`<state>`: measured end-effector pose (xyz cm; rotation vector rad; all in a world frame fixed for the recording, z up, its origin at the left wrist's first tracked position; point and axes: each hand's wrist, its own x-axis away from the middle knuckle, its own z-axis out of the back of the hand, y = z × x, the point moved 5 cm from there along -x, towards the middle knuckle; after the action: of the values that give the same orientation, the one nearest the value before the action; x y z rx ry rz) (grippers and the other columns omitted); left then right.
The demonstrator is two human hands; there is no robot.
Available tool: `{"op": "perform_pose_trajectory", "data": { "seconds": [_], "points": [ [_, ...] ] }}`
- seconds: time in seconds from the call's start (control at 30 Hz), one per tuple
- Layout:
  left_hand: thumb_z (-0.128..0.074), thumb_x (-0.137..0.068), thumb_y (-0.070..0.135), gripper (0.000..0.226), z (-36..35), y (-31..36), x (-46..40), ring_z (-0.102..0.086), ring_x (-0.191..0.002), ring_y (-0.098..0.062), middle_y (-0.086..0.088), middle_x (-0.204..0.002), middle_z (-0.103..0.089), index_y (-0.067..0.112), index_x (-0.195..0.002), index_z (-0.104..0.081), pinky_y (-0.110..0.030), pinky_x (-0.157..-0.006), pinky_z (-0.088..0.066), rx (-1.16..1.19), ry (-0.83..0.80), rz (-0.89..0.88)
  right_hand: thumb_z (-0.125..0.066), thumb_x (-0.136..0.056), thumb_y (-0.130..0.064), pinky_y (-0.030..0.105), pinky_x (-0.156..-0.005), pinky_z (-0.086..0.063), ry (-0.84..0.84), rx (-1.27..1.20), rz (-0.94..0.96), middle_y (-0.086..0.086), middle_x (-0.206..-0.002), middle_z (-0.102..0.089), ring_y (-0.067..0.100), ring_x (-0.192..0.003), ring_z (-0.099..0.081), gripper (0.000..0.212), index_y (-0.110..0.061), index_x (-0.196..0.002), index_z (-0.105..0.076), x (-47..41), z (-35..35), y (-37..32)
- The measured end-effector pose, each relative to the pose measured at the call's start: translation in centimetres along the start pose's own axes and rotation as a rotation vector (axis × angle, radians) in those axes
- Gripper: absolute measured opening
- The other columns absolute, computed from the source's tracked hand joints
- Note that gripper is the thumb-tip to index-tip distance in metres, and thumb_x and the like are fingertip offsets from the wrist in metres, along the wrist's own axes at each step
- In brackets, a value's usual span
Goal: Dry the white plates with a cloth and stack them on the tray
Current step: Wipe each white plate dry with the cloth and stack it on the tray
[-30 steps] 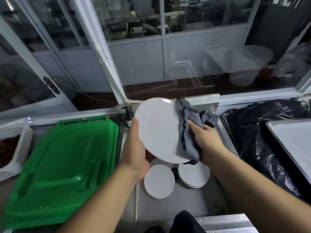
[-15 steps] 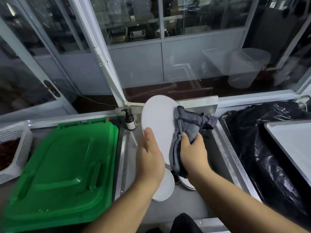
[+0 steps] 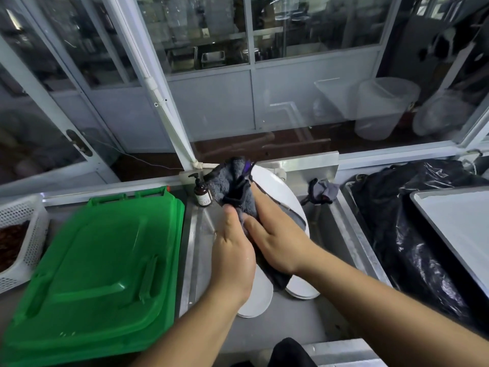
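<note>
A white plate is held on edge above the steel sink. My left hand grips its near left rim, thumb up against the grey cloth. That cloth is draped over the plate's left side and hangs down below my hands. My right hand lies on the cloth with its fingers stretched out, pressing it against the plate's face. Two more white plates lie in the sink bottom, partly hidden by my hands. The white tray sits at the right edge.
A green plastic lid covers the counter to the left, next to a white basket. A brown pump bottle stands at the sink's back left corner. A second dark cloth lies on the back rim. Black plastic bags lie under the tray.
The plate has turned, so the cloth now covers its left side instead of its right. My right hand has slid across with the cloth, and both hands have come close together.
</note>
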<state>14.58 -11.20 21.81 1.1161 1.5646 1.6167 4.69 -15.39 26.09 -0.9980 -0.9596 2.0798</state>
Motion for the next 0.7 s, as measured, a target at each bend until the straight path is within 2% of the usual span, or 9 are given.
{"op": "perform_pose_trajectory", "data": {
  "seconds": [0.07, 0.13, 0.2, 0.27, 0.33, 0.43, 0.5, 0.57, 0.7],
  "points": [
    [-0.04, -0.076, 0.09, 0.056, -0.4, 0.3, 0.7, -0.066, -0.122, 0.002, 0.023, -0.122, -0.075, 0.057, -0.104, -0.075, -0.031, -0.111, -0.049, -0.022, -0.027, -0.05, -0.051, -0.11, -0.014, 0.025, -0.12, -0.036, 0.059, -0.023, -0.014, -0.012, -0.155, -0.052, 0.0, -0.146, -0.044, 0.05, -0.023, -0.158, -0.041, -1.0, 0.5, 0.0],
    [-0.035, -0.091, 0.08, 0.03, -0.8, 1.1, 1.7, -0.058, -0.108, 0.027, 0.049, -0.106, -0.066, 0.078, -0.097, -0.064, -0.002, -0.094, -0.044, -0.089, -0.043, -0.141, -0.053, -0.109, -0.022, 0.008, -0.101, -0.038, 0.189, -0.034, -0.106, -0.022, -0.136, -0.061, -0.02, -0.127, -0.05, 0.045, -0.028, -0.152, -0.045, -1.9, 1.0, 0.6],
    [-0.031, -0.105, 0.06, 0.037, -1.1, 2.2, 2.6, -0.054, -0.098, 0.033, 0.057, -0.096, -0.06, 0.077, -0.096, -0.062, 0.007, -0.079, -0.037, -0.14, -0.047, -0.229, -0.055, -0.107, -0.028, 0.001, -0.084, -0.038, 0.374, -0.07, -0.231, -0.026, -0.115, -0.066, -0.026, -0.105, -0.055, 0.033, -0.03, -0.14, -0.052, -2.4, 1.7, 1.2],
    [-0.03, -0.106, 0.058, 0.039, -0.9, 2.8, 2.9, -0.059, -0.094, 0.023, 0.047, -0.094, -0.064, 0.048, -0.101, -0.067, 0.003, -0.078, -0.038, -0.221, -0.035, -0.309, -0.055, -0.108, -0.029, 0.008, -0.09, -0.043, 0.526, -0.12, -0.319, -0.016, -0.114, -0.065, -0.012, -0.102, -0.058, 0.016, -0.029, -0.124, -0.058, -2.5, 2.1, 1.7],
    [-0.03, -0.102, 0.061, 0.04, -0.8, 3.4, 3.1, -0.06, -0.085, 0.012, 0.037, -0.089, -0.063, 0.034, -0.101, -0.058, -0.003, -0.076, -0.04, -0.308, -0.049, -0.413, -0.052, -0.109, -0.032, 0.033, -0.107, -0.046, 0.578, -0.213, -0.44, -0.002, -0.123, -0.063, 0.004, -0.113, -0.056, 0.011, -0.028, -0.113, -0.061, -2.5, 2.2, 1.9],
    [-0.03, -0.101, 0.061, 0.054, -1.1, 3.9, 3.2, -0.066, -0.093, 0.002, 0.025, -0.102, -0.069, 0.027, -0.131, -0.059, -0.015, -0.076, -0.05, -0.494, -0.134, -0.53, -0.05, -0.108, -0.047, 0.032, -0.085, -0.058, 0.544, -0.625, -0.677, -0.001, -0.116, -0.075, 0.017, -0.108, -0.071, 0.024, -0.035, -0.116, -0.07, -1.8, 1.3, 2.0],
    [-0.028, -0.099, 0.065, 0.067, -0.9, 3.8, 3.1, -0.071, -0.091, -0.013, 0.008, -0.108, -0.075, 0.026, -0.148, -0.051, -0.033, -0.074, -0.056, -0.65, -0.177, -0.572, -0.05, -0.104, -0.064, 0.032, -0.073, -0.06, 0.459, -1.013, -0.772, 0.004, -0.104, -0.079, 0.02, -0.088, -0.075, 0.05, -0.023, -0.12, -0.074, -1.5, 0.6, 1.6],
    [-0.026, -0.099, 0.067, 0.074, -0.5, 3.7, 2.7, -0.072, -0.093, -0.025, -0.002, -0.114, -0.076, 0.023, -0.155, -0.044, -0.041, -0.071, -0.056, -0.846, -0.206, -0.613, -0.054, -0.093, -0.077, 0.036, -0.075, -0.061, 0.352, -1.17, -0.761, 0.01, -0.09, -0.073, 0.024, -0.079, -0.071, 0.071, -0.011, -0.112, -0.073, -1.5, 0.7, 1.3],
    [-0.031, -0.102, 0.062, 0.078, -0.2, 3.8, 1.8, -0.064, -0.129, -0.034, -0.013, -0.15, -0.06, 0.009, -0.157, -0.043, -0.046, -0.093, -0.061, -1.185, -0.274, -0.771, -0.076, -0.086, -0.05, 0.048, -0.086, -0.063, 0.273, -1.109, -0.717, 0.018, -0.097, -0.074, 0.034, -0.091, -0.074, 0.059, -0.005, -0.122, -0.07, -0.6, 1.6, 1.7]
  ]
}}
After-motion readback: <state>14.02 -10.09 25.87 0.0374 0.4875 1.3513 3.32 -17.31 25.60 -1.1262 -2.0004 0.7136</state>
